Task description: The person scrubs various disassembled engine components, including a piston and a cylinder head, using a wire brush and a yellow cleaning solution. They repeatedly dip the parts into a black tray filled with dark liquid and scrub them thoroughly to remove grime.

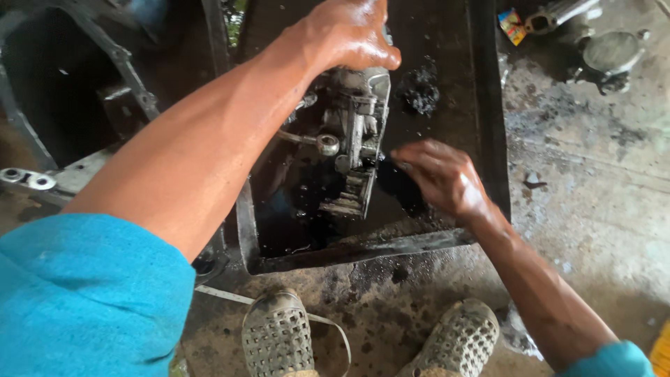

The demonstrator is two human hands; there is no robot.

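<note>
A grey metal engine part [352, 139] with levers and fittings stands in a shallow black tray [481, 126] of dark oily liquid. My left hand [349, 31] grips the part's top end, wet and shiny. Lower down, my right hand [440, 178] rests against the part's right side, its fingers dipped in the dark liquid and closed over something dark that I cannot make out. A clump of black grime [419, 91] lies in the tray beside the part.
My two feet in perforated shoes [279, 335] stand on the stained concrete floor in front of the tray. Dark metal frame pieces [118, 63] lie at the left. A round metal part [611, 52] and a small colourful packet [511, 26] lie at the top right.
</note>
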